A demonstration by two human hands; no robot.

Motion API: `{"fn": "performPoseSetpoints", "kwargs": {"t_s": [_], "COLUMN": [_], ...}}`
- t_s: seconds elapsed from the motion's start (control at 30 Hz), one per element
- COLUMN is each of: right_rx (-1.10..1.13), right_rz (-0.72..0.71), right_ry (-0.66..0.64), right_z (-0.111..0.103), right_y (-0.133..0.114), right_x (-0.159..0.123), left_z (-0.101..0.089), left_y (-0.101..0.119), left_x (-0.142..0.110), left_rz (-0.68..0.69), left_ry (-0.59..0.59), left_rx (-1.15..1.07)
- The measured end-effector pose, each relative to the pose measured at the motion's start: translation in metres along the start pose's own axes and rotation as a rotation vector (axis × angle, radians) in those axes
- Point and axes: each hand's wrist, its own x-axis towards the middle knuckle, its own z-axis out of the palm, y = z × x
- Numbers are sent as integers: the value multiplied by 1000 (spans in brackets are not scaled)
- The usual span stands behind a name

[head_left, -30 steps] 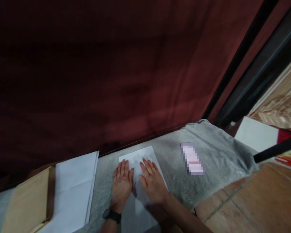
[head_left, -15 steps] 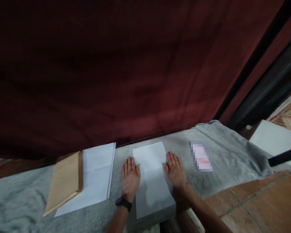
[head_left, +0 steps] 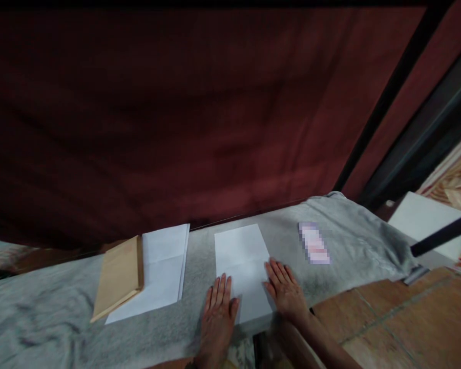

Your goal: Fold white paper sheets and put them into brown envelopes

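A white sheet of paper with a crease across its middle lies flat on a grey cloth. On the sheet's left edge rests my left hand, palm down with the fingers stretched out. My right hand lies flat at the sheet's right edge, fingers extended and the thumb pointing inward over the paper. Neither hand grips anything. To the left, more white sheets lie partly under a brown envelope, which hides their left part.
A pixelated pinkish-white slip lies on the cloth at right. Behind the surface hangs a dark red curtain. A dark pole slants down at the right. Beyond the near right edge is a tiled floor.
Both hands have slid toward me along the sheet's edges, from its upper half to its lower half. The view has shifted slightly, and the left wrist's watch has mostly left the picture.
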Motion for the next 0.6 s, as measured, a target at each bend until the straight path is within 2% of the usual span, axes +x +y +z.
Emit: {"fn": "performPoseSetpoints", "kwargs": {"t_s": [0.13, 0.3, 0.47, 0.6], "right_rx": [-37, -33, -4, 66], "right_rz": [0, -4, 35, 48], "right_ry": [26, 14, 0, -28], "right_z": [-9, -10, -8, -12], "right_y": [14, 15, 10, -25], "right_x": [-16, -24, -20, -9], "left_z": [-6, -11, -21, -24], "left_y": [-20, -15, -1, 21], "left_x": [-26, -42, -37, -20], "left_rz": [27, 142, 109, 98], "left_ry": [32, -20, 14, 7], "left_rx": [20, 48, 58, 7]}}
